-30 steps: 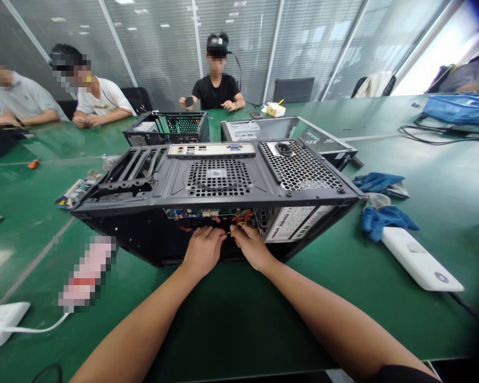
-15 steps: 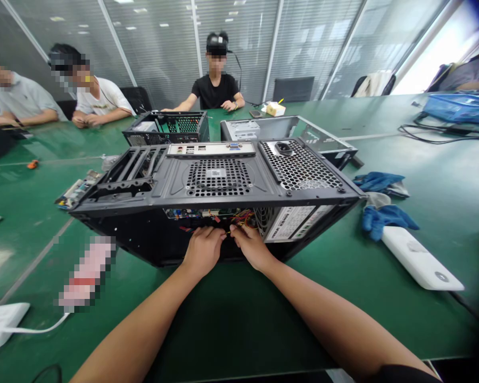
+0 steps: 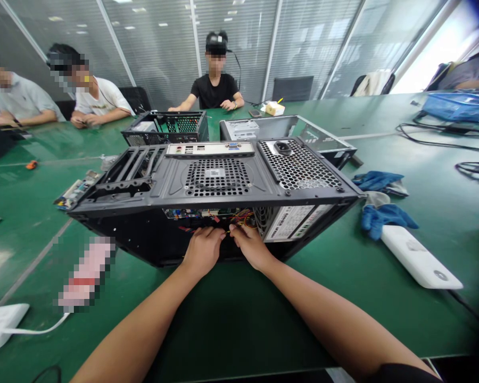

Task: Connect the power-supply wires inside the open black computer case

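Can now see a loop of black cable (image 3: 477, 170) at the right edge of the frame, out of sight half a second ago. Across the bench (image 3: 335, 260), at upper middle, can see a co-worker in black (image 3: 213, 88) with one arm reaching down near a black open case (image 3: 203, 127), no longer holding up a dark object as one second ago. Have barely shifted either hand.

At the centre of the frame, have the left hand (image 3: 203, 247) inside the near side of a computer case (image 3: 167, 186), with fingers curled and drawn together on a thin yellow wire (image 3: 228, 232), tips partly hidden. Have the right hand (image 3: 250, 247) facing it, with thumb and forefinger pinched close on the same wire. Find the computer case resting on the bench mid-frame, with the vented back panel facing up.

Just above the fingers, see a strip of circuit board (image 3: 191, 214); to their right, a labelled power supply (image 3: 295, 223) beside coloured wires (image 3: 245, 217). At middle right, see blue gloves (image 3: 389, 219) against a white block (image 3: 423, 260).
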